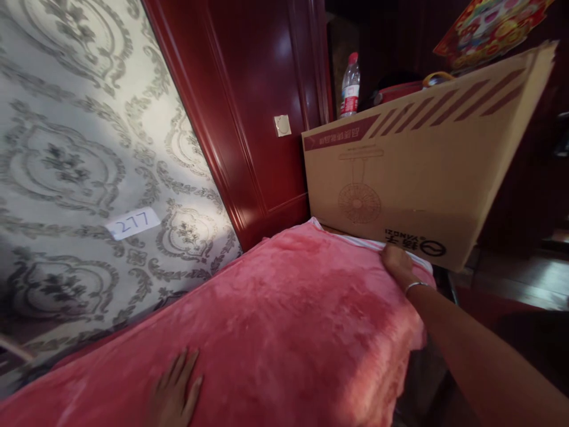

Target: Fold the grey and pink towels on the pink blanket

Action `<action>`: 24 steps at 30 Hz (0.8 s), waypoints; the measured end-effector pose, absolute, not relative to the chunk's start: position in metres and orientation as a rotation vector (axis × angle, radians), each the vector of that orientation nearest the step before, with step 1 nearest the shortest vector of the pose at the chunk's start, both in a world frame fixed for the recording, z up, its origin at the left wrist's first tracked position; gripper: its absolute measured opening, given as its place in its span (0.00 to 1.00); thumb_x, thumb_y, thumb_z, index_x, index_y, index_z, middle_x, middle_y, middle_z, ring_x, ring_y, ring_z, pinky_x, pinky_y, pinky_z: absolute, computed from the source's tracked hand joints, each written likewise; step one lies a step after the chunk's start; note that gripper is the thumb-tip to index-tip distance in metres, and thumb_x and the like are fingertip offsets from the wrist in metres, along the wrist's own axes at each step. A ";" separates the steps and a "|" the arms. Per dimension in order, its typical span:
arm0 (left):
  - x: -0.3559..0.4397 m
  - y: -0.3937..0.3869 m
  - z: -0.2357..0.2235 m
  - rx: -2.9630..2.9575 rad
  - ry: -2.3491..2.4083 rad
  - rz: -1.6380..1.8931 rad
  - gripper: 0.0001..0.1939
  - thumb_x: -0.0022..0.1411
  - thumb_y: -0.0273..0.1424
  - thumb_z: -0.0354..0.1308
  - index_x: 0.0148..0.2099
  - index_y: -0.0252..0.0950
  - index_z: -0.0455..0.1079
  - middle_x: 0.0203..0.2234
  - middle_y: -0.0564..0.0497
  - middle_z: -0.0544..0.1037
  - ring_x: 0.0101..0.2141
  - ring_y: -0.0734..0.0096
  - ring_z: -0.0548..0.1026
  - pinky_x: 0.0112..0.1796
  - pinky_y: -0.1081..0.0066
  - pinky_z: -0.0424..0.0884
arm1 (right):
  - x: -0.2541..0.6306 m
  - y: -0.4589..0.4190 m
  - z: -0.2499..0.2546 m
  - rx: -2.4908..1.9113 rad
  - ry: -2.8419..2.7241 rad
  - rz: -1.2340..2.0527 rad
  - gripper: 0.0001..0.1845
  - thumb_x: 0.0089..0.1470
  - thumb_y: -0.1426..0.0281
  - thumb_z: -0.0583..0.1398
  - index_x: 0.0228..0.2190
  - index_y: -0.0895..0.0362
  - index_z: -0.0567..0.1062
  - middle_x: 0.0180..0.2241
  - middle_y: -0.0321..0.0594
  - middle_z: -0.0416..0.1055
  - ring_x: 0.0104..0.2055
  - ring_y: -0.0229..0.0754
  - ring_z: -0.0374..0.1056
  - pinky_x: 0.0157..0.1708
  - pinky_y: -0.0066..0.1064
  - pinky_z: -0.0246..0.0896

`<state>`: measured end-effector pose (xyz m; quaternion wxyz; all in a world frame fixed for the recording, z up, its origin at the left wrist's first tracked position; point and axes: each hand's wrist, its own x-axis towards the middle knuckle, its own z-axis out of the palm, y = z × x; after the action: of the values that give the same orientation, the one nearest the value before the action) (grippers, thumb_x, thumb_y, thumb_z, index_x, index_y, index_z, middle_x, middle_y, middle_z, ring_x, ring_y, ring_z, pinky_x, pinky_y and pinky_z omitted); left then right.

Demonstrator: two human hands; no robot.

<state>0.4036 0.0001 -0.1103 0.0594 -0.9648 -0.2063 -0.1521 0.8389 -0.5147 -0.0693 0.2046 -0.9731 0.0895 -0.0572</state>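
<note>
A pink plush blanket (284,320) is spread over a long raised surface, its right side hanging down over the edge. My left hand (175,388) lies flat on the blanket near the bottom of the view, fingers stretched out. At the far right corner, my right hand (397,261) is closed on the blanket's edge, beside a striped white border (360,241). A thin bracelet (415,287) circles my right wrist. The fingertips of the right hand are mostly hidden.
A large cardboard box (409,160) with a fan drawing stands behind the blanket's far end. Behind its top edge show a plastic bottle (350,89) and a red item (398,92). Patterned wallpaper (66,160) with a "277" label (134,223) and a dark red panel (262,118) border the left.
</note>
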 end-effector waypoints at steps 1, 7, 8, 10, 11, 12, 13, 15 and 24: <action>0.404 -0.001 -0.109 -2.915 -0.624 -0.449 0.34 0.63 0.45 0.40 0.63 0.35 0.69 0.62 0.46 0.69 0.63 0.53 0.65 0.61 0.50 0.63 | 0.837 -0.512 -0.065 -2.730 0.233 -0.181 0.21 0.62 0.74 0.51 0.48 0.68 0.78 0.46 0.64 0.74 0.52 0.58 0.70 0.48 0.43 0.65; 0.405 -0.009 -0.101 -2.894 -0.636 -0.360 0.35 0.64 0.44 0.40 0.64 0.32 0.67 0.63 0.43 0.67 0.64 0.51 0.64 0.62 0.49 0.61 | 0.794 -0.474 -0.063 -2.800 -0.258 -0.415 0.29 0.66 0.63 0.50 0.65 0.56 0.62 0.68 0.50 0.53 0.69 0.54 0.48 0.64 0.50 0.48; 0.405 -0.010 -0.100 -2.896 -0.635 -0.354 0.34 0.64 0.44 0.40 0.65 0.32 0.67 0.63 0.42 0.67 0.64 0.51 0.64 0.62 0.49 0.61 | 0.784 -0.468 -0.071 -2.813 -0.398 -0.424 0.30 0.66 0.60 0.50 0.66 0.53 0.60 0.70 0.46 0.49 0.70 0.54 0.44 0.65 0.52 0.46; 0.405 -0.015 -0.098 -2.905 -0.635 -0.345 0.33 0.65 0.43 0.41 0.66 0.33 0.65 0.64 0.42 0.66 0.64 0.52 0.64 0.62 0.50 0.60 | 0.764 -0.461 -0.090 -2.851 -0.604 -0.374 0.31 0.66 0.57 0.50 0.67 0.51 0.59 0.70 0.44 0.48 0.70 0.56 0.43 0.64 0.58 0.43; 0.405 -0.018 -0.096 -2.909 -0.640 -0.336 0.32 0.65 0.42 0.42 0.66 0.34 0.65 0.64 0.42 0.66 0.64 0.52 0.64 0.62 0.50 0.60 | 0.757 -0.460 -0.099 -2.877 -0.645 -0.319 0.31 0.66 0.56 0.50 0.66 0.51 0.60 0.70 0.45 0.49 0.70 0.58 0.45 0.64 0.60 0.44; 0.405 -0.022 -0.094 -2.912 -0.648 -0.317 0.32 0.66 0.41 0.42 0.67 0.35 0.64 0.65 0.41 0.65 0.64 0.52 0.63 0.62 0.50 0.60 | 0.751 -0.460 -0.106 -2.903 -0.650 -0.258 0.31 0.65 0.55 0.50 0.66 0.51 0.61 0.69 0.46 0.51 0.69 0.59 0.47 0.63 0.61 0.45; 0.405 -0.026 -0.090 -2.914 -0.658 -0.291 0.31 0.67 0.41 0.42 0.67 0.35 0.63 0.65 0.41 0.64 0.65 0.52 0.62 0.62 0.49 0.59 | 0.748 -0.462 -0.111 -2.927 -0.640 -0.208 0.31 0.66 0.55 0.49 0.66 0.52 0.61 0.69 0.47 0.52 0.69 0.60 0.48 0.62 0.62 0.45; 0.406 -0.038 -0.081 -2.908 -0.689 -0.197 0.30 0.68 0.39 0.40 0.69 0.35 0.60 0.67 0.40 0.61 0.66 0.52 0.59 0.63 0.47 0.56 | 0.745 -0.465 -0.116 -2.957 -0.622 -0.152 0.31 0.66 0.55 0.48 0.66 0.52 0.60 0.69 0.47 0.51 0.69 0.60 0.49 0.62 0.62 0.45; 0.347 -0.076 -0.057 -3.051 -0.945 -0.051 0.32 0.72 0.41 0.40 0.72 0.35 0.50 0.70 0.38 0.53 0.70 0.52 0.50 0.65 0.46 0.48 | 0.741 -0.475 -0.109 -2.922 -0.652 -0.077 0.32 0.65 0.56 0.47 0.66 0.54 0.61 0.68 0.51 0.52 0.67 0.60 0.52 0.60 0.62 0.50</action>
<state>0.3473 -0.0757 -0.0571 -0.0263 -0.9548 -0.2957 -0.0161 0.7411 -0.4749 -0.1088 0.0735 -0.9731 -0.2170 -0.0256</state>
